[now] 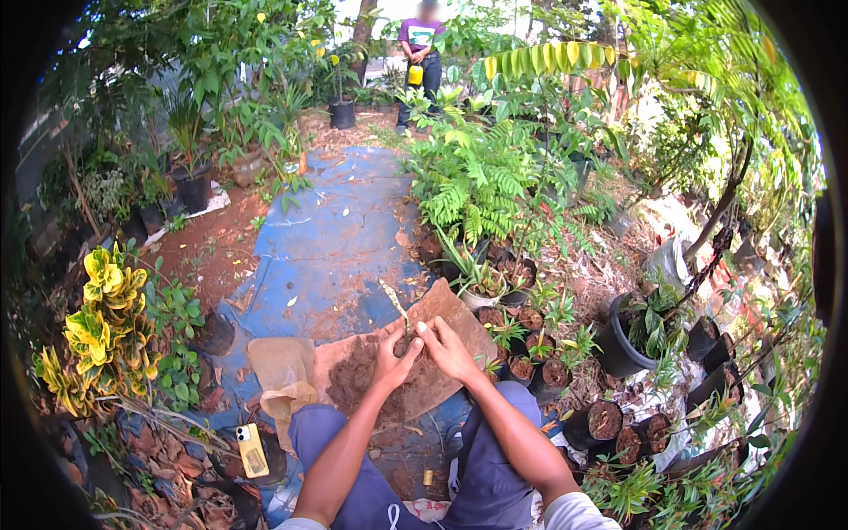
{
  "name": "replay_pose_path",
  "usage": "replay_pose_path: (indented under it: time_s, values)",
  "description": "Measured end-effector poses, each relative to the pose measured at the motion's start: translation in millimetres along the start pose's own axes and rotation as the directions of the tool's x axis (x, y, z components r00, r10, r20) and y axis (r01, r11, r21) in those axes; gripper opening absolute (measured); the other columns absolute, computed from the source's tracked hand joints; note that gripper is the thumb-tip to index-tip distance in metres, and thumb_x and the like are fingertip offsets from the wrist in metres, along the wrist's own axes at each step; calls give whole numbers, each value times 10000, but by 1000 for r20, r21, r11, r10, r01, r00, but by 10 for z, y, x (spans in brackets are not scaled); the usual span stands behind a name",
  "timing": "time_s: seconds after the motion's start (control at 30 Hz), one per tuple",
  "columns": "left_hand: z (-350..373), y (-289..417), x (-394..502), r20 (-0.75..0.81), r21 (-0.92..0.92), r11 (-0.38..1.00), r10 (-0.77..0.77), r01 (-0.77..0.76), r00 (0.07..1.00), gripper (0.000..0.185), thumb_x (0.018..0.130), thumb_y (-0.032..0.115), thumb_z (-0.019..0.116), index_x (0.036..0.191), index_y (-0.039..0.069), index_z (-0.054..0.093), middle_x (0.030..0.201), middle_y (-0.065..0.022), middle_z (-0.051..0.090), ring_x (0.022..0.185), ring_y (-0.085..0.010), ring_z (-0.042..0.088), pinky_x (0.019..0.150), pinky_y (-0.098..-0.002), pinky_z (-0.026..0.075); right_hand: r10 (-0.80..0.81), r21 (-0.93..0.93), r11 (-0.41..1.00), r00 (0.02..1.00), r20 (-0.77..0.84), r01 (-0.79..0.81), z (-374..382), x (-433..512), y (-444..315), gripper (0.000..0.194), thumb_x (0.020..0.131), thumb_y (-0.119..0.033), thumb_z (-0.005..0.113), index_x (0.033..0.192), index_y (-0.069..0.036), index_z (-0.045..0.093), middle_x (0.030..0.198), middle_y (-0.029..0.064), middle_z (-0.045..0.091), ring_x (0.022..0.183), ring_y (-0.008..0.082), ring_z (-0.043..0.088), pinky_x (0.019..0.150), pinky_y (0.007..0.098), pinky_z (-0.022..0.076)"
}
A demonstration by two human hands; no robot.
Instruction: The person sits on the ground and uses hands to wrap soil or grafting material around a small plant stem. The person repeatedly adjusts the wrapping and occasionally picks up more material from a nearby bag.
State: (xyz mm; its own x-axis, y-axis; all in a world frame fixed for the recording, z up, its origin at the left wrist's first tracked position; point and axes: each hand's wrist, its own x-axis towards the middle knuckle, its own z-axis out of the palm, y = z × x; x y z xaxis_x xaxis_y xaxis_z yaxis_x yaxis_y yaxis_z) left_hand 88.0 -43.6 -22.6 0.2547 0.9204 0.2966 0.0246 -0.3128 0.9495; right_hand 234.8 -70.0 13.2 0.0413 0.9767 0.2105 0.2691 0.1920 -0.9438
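My left hand [395, 361] is closed round the lower part of a thin, pale, mottled stem [392, 296], which tilts up and to the left from between my fingers. Close beside it, my right hand [445, 346] has its thumb and fingertips at the base of the stem; whether they grip it is hard to tell. Under both hands lies a brown sheet [442, 308] with a heap of dark, moist soil [351, 379] on it. A translucent tan plastic piece [281, 368] lies to the left of the soil.
A blue tarp [324, 245] stretches ahead, strewn with dry leaves. Small soil-filled plant bags [553, 374] and a large black pot [623, 344] stand at the right. A yellow phone [252, 452] lies at the lower left, near a yellow-leaved croton [99, 331]. A person [421, 59] stands beyond the tarp.
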Motion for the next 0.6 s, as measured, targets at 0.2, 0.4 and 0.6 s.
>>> replay_pose_path:
  time_s: [0.2, 0.4, 0.6]
  values:
    - [-8, -60, 31, -11, 9, 996, 87, -87, 996, 584, 882, 453, 680, 1150, -59, 589, 1064, -123, 634, 1032, -178, 568, 905, -351, 450, 74, 61, 995, 994, 81, -79, -32, 18, 19, 440, 962, -442, 566, 975, -2, 555, 761, 54, 609, 651, 111, 520, 608, 279, 432]
    - [-19, 113, -28, 18, 34, 997, 68, -69, 998, 517, 883, 414, 690, 1136, -31, 617, 970, -95, 658, 914, -150, 581, 817, -326, 470, 104, 109, 988, 991, 82, -113, -61, 19, 53, 421, 965, -436, 564, 904, -20, 552, 716, 43, 595, 615, 97, 533, 563, 262, 433]
    - [-46, 106, 5, 87, 86, 996, 12, -19, 996, 580, 909, 404, 649, 1185, -102, 579, 1131, -216, 646, 1116, -262, 589, 970, -374, 435, 107, 87, 989, 989, 100, -116, -78, 18, 50, 404, 985, -426, 530, 883, -35, 534, 693, 48, 598, 605, 106, 553, 564, 263, 452]
